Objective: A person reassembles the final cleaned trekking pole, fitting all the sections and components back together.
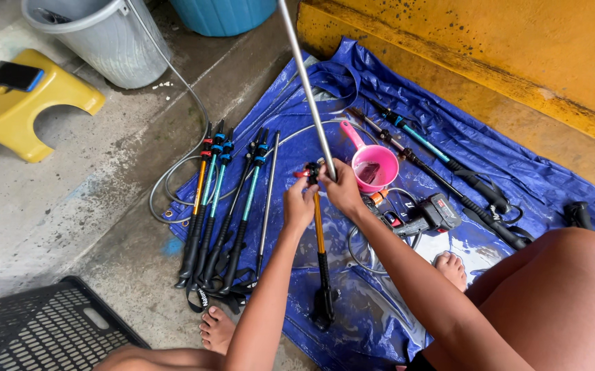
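Knees: my bare legs fill the low right corner, closest to my view.
Pole: I see an orange pole standing almost up and down on the tarp, black handle at the bottom, red lock at the top.
Tube: a thin silver tube comes out of the top of the pole and leans up and a bit left, past the top edge.
Left hand: my left hand is closed around the top of the pole, just under the lock.
Right hand: my right hand is closed on the tube where it meets the lock. Both hands touch the joint; the right one is a bit higher.
Long way: pole and tube make one long line, toward me and away from me.
Room: free space above the tube. The yellow wall is off to the right.
Left side: a row of poles lies near.
Right side: a pink scoop and a drill sit close to my right hand.
Farther: grey bucket, yellow stool, black crate.
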